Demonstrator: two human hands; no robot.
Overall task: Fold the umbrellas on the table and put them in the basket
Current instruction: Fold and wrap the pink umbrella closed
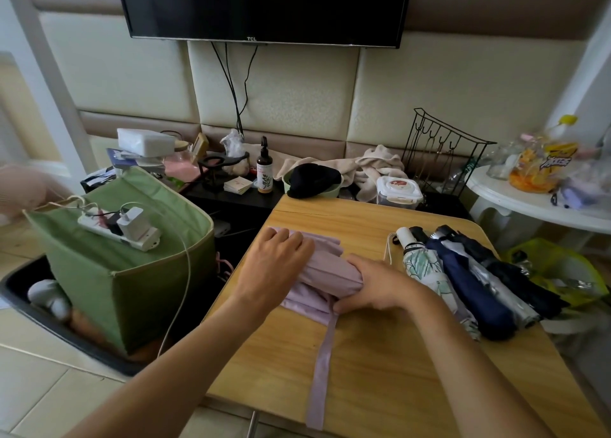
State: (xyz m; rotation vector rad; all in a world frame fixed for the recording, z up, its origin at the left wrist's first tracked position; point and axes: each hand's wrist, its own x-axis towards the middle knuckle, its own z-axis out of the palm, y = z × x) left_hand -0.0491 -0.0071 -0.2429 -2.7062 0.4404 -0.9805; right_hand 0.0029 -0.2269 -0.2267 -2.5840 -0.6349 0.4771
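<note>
wooden table (380, 355) fills the lower right; green basket (139, 272) at left centre. four folded umbrellas (469, 282) lie at right. mid-frame, the lilac umbrella (325, 269) lies on the table, left hand (277, 262) pressing it with loosely bent fingers, right hand (373, 285) gripping its rolled canopy.

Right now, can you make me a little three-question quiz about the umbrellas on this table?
1. True or false: both hands are on the lilac umbrella.
2. What lies loose on the wooden table, trailing toward the near edge? A) lilac strap B) white cord C) black hat
3. Which side of the lilac umbrella is the green basket on?

Key: 1 true: left hand, right hand. 2 A: lilac strap. 3 left.
</note>
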